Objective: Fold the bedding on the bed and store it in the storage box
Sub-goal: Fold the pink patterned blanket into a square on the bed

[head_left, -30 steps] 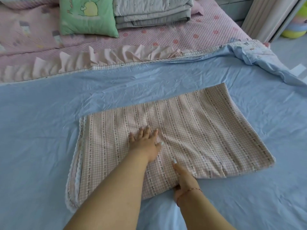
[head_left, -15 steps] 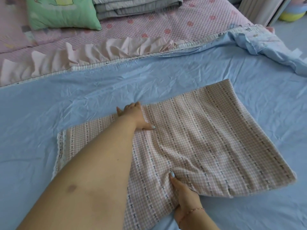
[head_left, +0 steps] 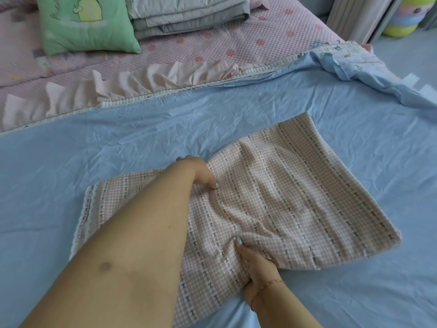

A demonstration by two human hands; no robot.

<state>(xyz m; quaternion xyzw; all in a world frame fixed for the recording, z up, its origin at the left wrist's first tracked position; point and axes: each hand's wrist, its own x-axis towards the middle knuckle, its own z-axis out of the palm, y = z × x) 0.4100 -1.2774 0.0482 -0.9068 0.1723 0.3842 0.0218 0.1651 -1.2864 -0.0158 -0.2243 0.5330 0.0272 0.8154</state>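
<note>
Both arms outstretched, left hand and right hand gripping cloth

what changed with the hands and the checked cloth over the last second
The left hand slid from the middle of the checked cloth to its far edge and now grips it; the cloth has bunched and lifted between the hands. The right hand kept its grip on the near edge. The blue sheet and green pillow stayed put.
</note>
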